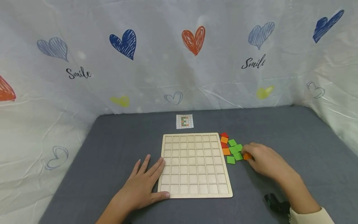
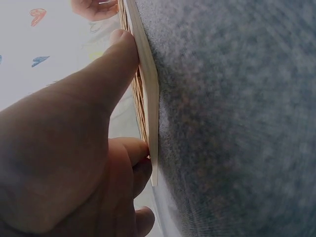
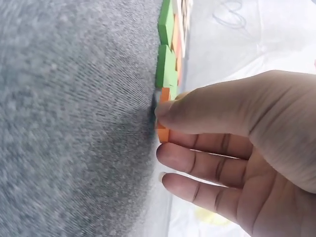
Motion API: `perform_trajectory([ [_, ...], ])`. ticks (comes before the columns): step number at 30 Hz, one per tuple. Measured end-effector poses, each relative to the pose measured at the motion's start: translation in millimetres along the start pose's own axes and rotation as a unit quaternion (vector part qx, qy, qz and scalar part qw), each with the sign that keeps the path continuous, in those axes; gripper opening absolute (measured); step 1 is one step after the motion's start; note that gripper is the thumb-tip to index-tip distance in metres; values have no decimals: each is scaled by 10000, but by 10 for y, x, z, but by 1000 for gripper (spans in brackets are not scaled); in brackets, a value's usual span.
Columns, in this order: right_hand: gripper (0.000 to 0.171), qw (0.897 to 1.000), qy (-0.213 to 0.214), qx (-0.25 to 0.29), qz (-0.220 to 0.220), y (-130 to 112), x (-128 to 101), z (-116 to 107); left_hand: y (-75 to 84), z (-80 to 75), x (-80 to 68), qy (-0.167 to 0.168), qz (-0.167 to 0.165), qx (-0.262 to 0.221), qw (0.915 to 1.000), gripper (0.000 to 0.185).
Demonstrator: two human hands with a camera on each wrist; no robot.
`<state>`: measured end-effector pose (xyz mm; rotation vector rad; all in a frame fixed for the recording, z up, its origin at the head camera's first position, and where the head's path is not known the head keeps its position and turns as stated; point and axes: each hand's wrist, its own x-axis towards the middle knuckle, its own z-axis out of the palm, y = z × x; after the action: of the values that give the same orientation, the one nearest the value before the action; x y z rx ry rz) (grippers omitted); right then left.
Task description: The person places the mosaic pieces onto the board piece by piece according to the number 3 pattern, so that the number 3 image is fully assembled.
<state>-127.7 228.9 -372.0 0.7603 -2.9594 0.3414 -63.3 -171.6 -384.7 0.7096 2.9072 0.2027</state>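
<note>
Left hand lies flat, steadying the grid board; right hand pinches an orange tile, probably lifting it. Next: seat it squarely in a cell.

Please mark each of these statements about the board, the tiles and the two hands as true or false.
1. Every cell of the wooden grid board is empty. True.
2. The right hand pinches a green tile. False: it pinches an orange tile.
3. The left hand rests on the board's left edge. True.
4. The loose tiles lie left of the board. False: they lie at its right.
5. The pattern card lies beyond the board's far edge. True.
</note>
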Motion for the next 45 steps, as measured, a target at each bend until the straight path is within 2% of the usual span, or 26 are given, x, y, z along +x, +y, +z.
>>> perform_trajectory([
  [4, 18, 9999, -40, 39, 115, -3, 18, -35, -4, -12, 20, 2, 23, -18, 10000, 93],
  [10, 19, 9999, 11, 154, 39, -73, 89, -34, -8, -23, 9, -20, 15, -61, 10000, 93],
  [27, 18, 9973, 194, 468, -523, -283, 408, 60, -8, 3, 0, 34, 50, -72, 10000, 94],
  [35, 13, 9927, 440, 625, -931, -375, 557, 127, -25, 15, 2, -151, -19, -112, 9998, 94],
  [45, 10, 9943, 139, 652, -837, -508, 740, 172, -27, 15, 8, -121, -3, 17, 9999, 94],
])
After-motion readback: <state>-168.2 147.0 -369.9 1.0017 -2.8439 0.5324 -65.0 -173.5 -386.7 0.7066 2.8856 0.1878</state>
